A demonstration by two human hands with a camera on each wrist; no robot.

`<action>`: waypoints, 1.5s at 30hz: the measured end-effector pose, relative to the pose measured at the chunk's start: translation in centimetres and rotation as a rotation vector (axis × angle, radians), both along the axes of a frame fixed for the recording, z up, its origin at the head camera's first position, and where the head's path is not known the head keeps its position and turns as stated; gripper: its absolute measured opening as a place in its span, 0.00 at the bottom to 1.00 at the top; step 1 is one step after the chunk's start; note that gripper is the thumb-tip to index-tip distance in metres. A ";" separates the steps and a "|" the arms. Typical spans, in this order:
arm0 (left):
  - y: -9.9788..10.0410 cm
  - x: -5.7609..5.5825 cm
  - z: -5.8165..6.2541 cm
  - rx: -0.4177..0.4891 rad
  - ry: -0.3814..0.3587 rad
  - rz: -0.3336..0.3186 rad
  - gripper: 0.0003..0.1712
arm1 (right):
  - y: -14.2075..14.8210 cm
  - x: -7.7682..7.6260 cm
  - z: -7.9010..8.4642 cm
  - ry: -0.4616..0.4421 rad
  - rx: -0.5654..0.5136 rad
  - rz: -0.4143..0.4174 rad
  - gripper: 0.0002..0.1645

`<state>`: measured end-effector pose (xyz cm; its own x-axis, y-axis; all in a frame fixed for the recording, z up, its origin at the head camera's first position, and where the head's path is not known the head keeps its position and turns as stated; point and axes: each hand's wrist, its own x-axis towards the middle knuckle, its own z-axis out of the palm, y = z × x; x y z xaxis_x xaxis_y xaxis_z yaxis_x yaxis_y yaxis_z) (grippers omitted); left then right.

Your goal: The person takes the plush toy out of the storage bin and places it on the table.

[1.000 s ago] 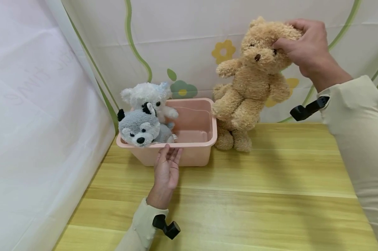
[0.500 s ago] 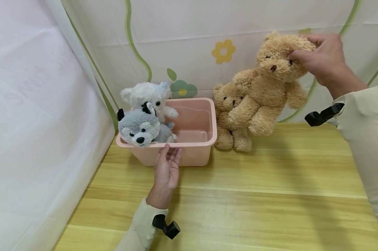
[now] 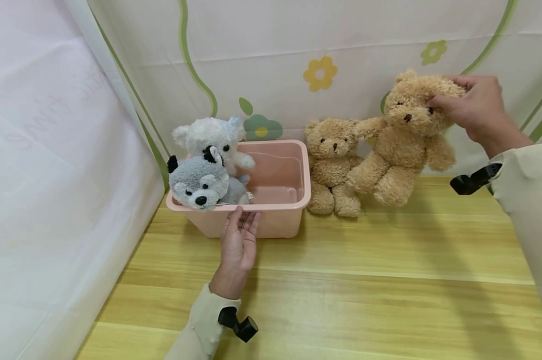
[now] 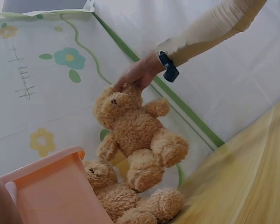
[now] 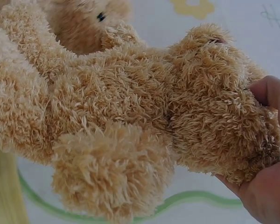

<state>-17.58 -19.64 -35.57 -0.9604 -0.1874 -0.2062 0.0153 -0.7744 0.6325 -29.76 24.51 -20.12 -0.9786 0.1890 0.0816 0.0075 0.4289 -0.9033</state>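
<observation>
The fingers of the right hand (image 3: 482, 107) are bent round the head of the upper tan bear (image 3: 401, 145), the thumb pressing beside one eye and the others behind. The fingers of the left hand (image 3: 239, 247) are loosely extended, palm up, touching the near outer wall of the pink tub (image 3: 277, 222) just under its rim; they are wrapped round nothing.

The upper bear hangs roughly upright at the right of the scene, facing near, legs dangling above the wooden surface (image 3: 365, 295). One arm and one leg reach left towards the seated tan bear (image 3: 331, 170); whether they touch it, I cannot tell. The seated bear is just to the right of the tub, its feet pointing near.

Inside the tub, the left part holds two more toys: a grey plush dog (image 3: 201, 182) with black ears, its head against the near-left rim, and a white plush toy (image 3: 210, 135) behind it on the far side, partly covered by the dog. The right part of the tub shows bare floor.

Beyond stands a white backdrop (image 3: 262, 50) with flowers and green wavy stripes. A pale cloth (image 3: 50, 200) hangs at the left.
</observation>
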 end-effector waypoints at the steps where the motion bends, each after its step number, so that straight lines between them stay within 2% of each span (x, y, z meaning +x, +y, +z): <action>1: 0.0 0.0 0.0 -0.004 0.004 0.000 0.05 | 0.2 0.0 -0.3 -0.006 0.020 -0.002 0.40; 4: 0.0 0.0 0.0 -0.007 0.013 -0.005 0.05 | 0.7 0.0 -1.2 -0.022 0.034 0.002 0.40; 7: -0.1 0.0 0.0 -0.006 0.010 -0.004 0.04 | 1.3 0.0 -1.8 -0.023 -0.004 0.004 0.40; 12: 0.0 0.1 0.0 -0.008 -0.004 -0.004 0.04 | 2.3 -0.1 -2.1 -0.006 -0.077 0.007 0.38; 15: 0.1 0.2 0.1 -0.011 -0.001 -0.008 0.05 | 3.0 0.0 -2.2 -0.007 -0.056 0.009 0.39; 21: 0.1 0.3 0.2 -0.013 0.008 -0.011 0.05 | 4.1 0.1 -3.1 -0.052 0.066 0.009 0.40; 30: 0.1 0.3 0.1 -0.002 0.010 -0.025 0.05 | 5.6 0.3 -5.1 -0.106 0.291 0.130 0.38; 33: 0.1 0.3 0.0 -0.004 0.009 -0.023 0.05 | 5.6 0.0 -5.6 -0.100 0.311 0.156 0.38; 37: 0.1 0.2 0.0 -0.006 0.006 -0.021 0.04 | 5.5 -0.3 -5.9 -0.100 0.345 0.197 0.37; 45: 0.2 0.3 0.1 -0.013 0.008 -0.027 0.04 | 4.7 -1.2 -5.9 -0.110 0.525 0.285 0.36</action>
